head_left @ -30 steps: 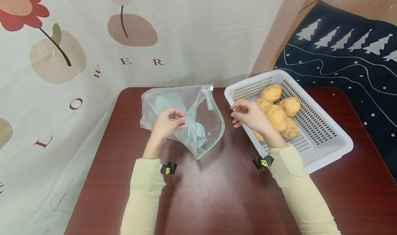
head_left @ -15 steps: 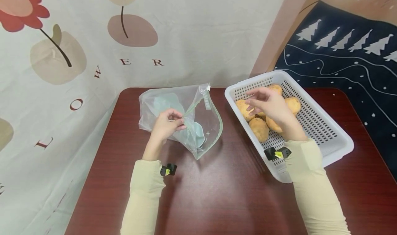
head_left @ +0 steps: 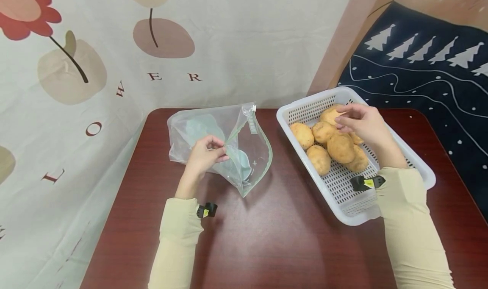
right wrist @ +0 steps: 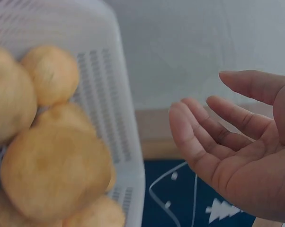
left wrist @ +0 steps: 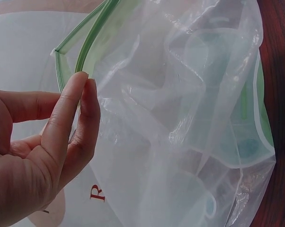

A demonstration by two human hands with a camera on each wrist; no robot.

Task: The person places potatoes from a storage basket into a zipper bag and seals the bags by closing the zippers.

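Note:
In the head view, my left hand (head_left: pixel 205 153) pinches the near lip of a clear zip bag (head_left: pixel 198 128) between thumb and fingertips. The bag lies on its side with its mouth gaping to the right, edged by a green zip strip (left wrist: pixel 93 33). Pale teal patches show through the plastic. Over the far side of a white basket (head_left: pixel 335 208) hovers my right hand (head_left: pixel 366 126), fingers relaxed and slightly bent, holding nothing. Several potatoes (head_left: pixel 340 148) lie in the basket below and left of it; the right wrist view shows them beside the hand (right wrist: pixel 237 142).
A dark red wooden table (head_left: pixel 259 238) carries both the bag and the basket. Behind it hangs a pale printed cloth (head_left: pixel 248 47), with a navy cloth with white trees (head_left: pixel 427 73) at the right. A white slider (head_left: pixel 254 108) sits at the bag mouth's far corner.
My right hand has moved right, from the basket's left rim to above its far right part, uncovering the potatoes. The left hand keeps its pinch while the bag shifts slightly left.

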